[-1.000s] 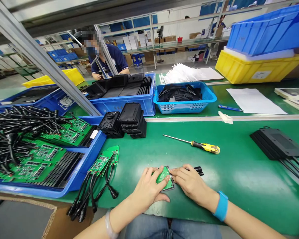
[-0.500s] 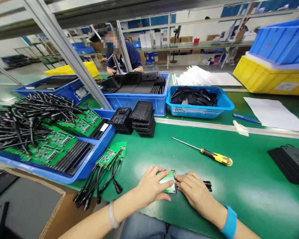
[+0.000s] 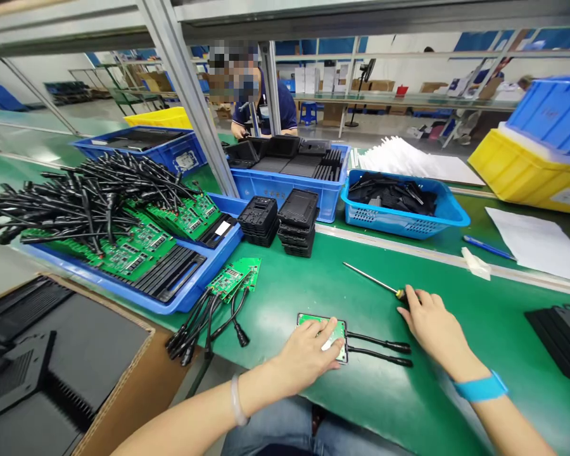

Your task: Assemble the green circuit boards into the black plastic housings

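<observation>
A green circuit board (image 3: 308, 319) sits in a black case near the table's front edge, with two black cables (image 3: 377, 342) running out to the right. My left hand (image 3: 311, 348) lies over the board, fingers spread and resting on it. Up and to the right, my right hand (image 3: 430, 320) is closed over the handle of a screwdriver (image 3: 373, 277), whose metal shaft points to the upper left. Most of the handle is hidden under that hand.
Left, a blue bin (image 3: 171, 304) holds cabled boards; loose boards (image 3: 232, 278) lie beside it. Stacked black cases (image 3: 298, 221) stand before another blue bin (image 3: 285, 183). A blue basket (image 3: 403, 223) is behind the screwdriver, black parts (image 3: 560, 339) at right. A person (image 3: 285, 107) sits opposite.
My right hand has left the case's cable side and moved up and right onto the screwdriver handle. The two cables now show fully. My left hand stays on the board.
</observation>
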The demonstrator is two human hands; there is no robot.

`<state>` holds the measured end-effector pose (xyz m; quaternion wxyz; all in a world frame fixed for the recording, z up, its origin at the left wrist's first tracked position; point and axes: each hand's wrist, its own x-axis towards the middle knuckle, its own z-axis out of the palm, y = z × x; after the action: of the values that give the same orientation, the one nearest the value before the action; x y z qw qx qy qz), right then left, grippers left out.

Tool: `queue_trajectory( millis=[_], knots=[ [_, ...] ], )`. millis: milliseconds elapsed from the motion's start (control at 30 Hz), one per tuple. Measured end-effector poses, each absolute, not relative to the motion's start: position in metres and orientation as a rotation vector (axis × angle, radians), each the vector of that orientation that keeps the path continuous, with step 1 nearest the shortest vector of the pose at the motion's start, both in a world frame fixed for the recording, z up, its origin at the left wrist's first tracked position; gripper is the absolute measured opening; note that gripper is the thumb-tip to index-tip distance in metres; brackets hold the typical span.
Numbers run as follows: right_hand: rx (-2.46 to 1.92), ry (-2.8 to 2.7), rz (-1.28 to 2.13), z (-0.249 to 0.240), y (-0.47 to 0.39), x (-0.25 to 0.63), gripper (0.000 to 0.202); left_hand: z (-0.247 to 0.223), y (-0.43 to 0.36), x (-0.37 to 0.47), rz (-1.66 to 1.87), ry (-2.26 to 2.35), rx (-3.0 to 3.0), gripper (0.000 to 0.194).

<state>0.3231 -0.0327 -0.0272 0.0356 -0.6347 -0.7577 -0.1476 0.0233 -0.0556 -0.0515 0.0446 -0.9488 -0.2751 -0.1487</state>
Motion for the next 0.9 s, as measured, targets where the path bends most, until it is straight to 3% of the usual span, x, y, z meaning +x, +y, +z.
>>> queue_trajectory(
  millis=[167, 333, 400, 600, 667, 800, 900],
  knots=[
    [-1.958, -2.331, -0.398, -0.017, -0.028, 0.324, 0.023, -0.055, -0.067, 0.028, -0.548, -0.919, -2.805, 0.033],
    [-1.628, -1.834, -0.003, 0.024, -0.045, 0.274, 0.031, -0.065, -0.077, 0.036, -0.656, -0.895, -2.68, 0.026],
    [-1.484, -1.736, 0.051, 0.03, -0.051, 0.249, 0.025, -0.068, -0.079, 0.038, -0.675, -0.923, -2.641, 0.028],
    [-1.29, -1.996, 0.147, 0.011, -0.042, 0.21, 0.015, -0.068, -0.081, 0.041, -0.644, -0.932, -2.615, 0.028],
    [-1.277, -1.954, 0.172, 0.016, -0.039, 0.202, 0.011, -0.065, -0.083, 0.042, -0.596, -0.949, -2.653, 0.044],
    [-1.153, -1.893, 0.28, 0.026, -0.039, 0.184, 0.007, -0.059, -0.091, 0.046, -0.502, -1.015, -2.71, 0.103],
    [-1.12, -2.044, 0.363, 0.02, -0.037, 0.175, 0.011, -0.057, -0.095, 0.048, -0.505, -1.068, -2.689, 0.115]
  ],
)
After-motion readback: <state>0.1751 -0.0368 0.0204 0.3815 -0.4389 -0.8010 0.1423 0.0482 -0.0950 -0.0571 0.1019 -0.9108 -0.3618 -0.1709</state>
